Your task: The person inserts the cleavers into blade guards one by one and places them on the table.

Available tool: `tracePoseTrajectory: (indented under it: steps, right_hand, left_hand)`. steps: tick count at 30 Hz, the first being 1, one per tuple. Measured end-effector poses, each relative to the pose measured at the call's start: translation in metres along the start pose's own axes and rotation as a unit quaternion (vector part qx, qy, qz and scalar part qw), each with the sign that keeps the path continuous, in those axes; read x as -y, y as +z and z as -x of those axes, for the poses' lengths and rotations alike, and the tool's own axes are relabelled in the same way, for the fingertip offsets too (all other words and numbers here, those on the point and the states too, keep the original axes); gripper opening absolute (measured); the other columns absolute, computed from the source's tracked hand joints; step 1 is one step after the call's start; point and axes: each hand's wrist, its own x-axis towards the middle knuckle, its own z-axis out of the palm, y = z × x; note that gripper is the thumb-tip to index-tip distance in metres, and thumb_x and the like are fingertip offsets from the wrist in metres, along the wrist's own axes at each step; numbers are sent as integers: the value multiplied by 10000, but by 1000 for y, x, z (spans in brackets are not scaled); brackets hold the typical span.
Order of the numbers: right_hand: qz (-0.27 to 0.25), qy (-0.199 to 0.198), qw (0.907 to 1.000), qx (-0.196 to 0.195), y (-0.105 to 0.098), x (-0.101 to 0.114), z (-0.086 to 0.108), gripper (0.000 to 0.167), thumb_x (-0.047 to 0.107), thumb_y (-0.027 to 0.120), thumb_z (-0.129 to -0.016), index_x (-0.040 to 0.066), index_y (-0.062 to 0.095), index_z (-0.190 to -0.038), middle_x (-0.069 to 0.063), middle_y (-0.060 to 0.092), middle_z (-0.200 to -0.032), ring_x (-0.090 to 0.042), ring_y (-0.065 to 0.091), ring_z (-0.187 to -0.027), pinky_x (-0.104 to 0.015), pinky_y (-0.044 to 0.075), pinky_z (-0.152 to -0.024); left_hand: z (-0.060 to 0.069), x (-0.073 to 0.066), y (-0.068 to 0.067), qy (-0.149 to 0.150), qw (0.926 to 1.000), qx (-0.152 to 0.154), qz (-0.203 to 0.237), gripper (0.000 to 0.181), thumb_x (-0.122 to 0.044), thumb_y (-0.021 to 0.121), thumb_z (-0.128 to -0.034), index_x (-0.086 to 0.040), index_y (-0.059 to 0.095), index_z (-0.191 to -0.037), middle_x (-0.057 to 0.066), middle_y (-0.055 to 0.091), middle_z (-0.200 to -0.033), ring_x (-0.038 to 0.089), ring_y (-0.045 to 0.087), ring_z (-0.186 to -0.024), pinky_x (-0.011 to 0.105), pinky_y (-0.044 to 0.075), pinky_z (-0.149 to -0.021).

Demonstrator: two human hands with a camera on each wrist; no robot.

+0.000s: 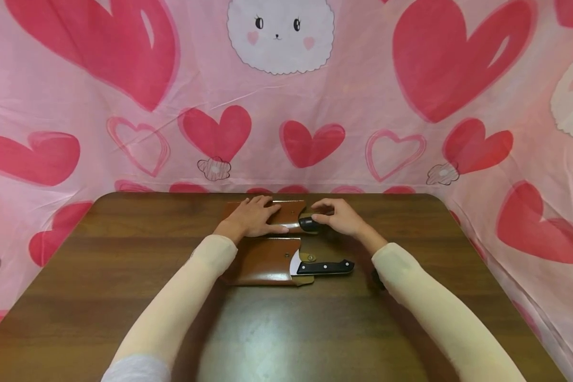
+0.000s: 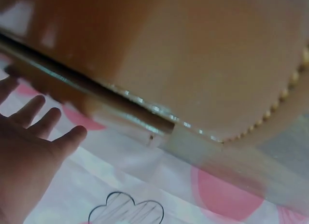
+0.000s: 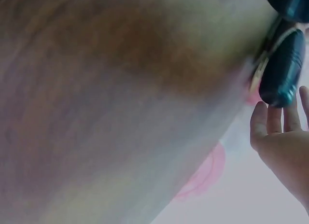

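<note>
Two brown leather sheaths lie one behind the other in the head view. My left hand (image 1: 253, 218) rests with spread fingers on the far sheath (image 1: 290, 213), and its thumb reaches toward the black knife handle (image 1: 308, 224) sticking out at the right. Beside that handle is my right hand (image 1: 343, 216), its fingers loosely bent; in the right wrist view its fingertips are at the end of the handle (image 3: 282, 72). A cleaver with a riveted black handle (image 1: 326, 267) sits in the near sheath (image 1: 262, 262), its blade mostly hidden.
A brown wooden table (image 1: 124, 307) carries everything. Pink heart-printed cloth (image 1: 267, 95) hangs behind and at the sides. Some dark object (image 1: 377, 279) is partly hidden by the right sleeve (image 1: 410, 281). An open snap flap (image 1: 309, 257) lies by the cleaver handle.
</note>
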Motion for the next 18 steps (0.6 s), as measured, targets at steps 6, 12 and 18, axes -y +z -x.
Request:
tracePoseTrajectory:
  steps: [6, 12, 18]
  right_hand:
    - [169, -70, 9998, -77, -10, 6, 6, 387, 160, 685, -971, -48, 636, -1294, -200, 661, -1228, -366, 637, -1122, -503, 494, -986]
    - [651, -121, 9972, -358, -24, 9, 18, 393, 182, 683, -978, -16, 632, -1314, -192, 639, -1278, -380, 617, -1148, -542, 483, -981]
    - [1059, -252, 9920, -632, -36, 13, 29, 383, 197, 683, -979, 3, 642, -1307, -189, 610, -1338, -368, 540, -1254, -564, 435, -1033]
  left_hand:
    - [14, 5, -5, -22, 9997, -205, 103, 797, -709, 462, -955, -189, 438, -1560, 144, 344, -1610, 375, 237, -1497, 619, 166, -1179]
    - [31, 11, -8, -133, 9970, -664, 378, 733, -662, 460, -986, -186, 466, -1544, 154, 376, -1591, 402, 236, -1493, 642, 154, -1171]
    - [46, 20, -8, -286, 9932, -1028, 467, 700, -619, 415, -1024, -155, 455, -1548, 156, 347, -1605, 399, 235, -1491, 667, 144, -1159]
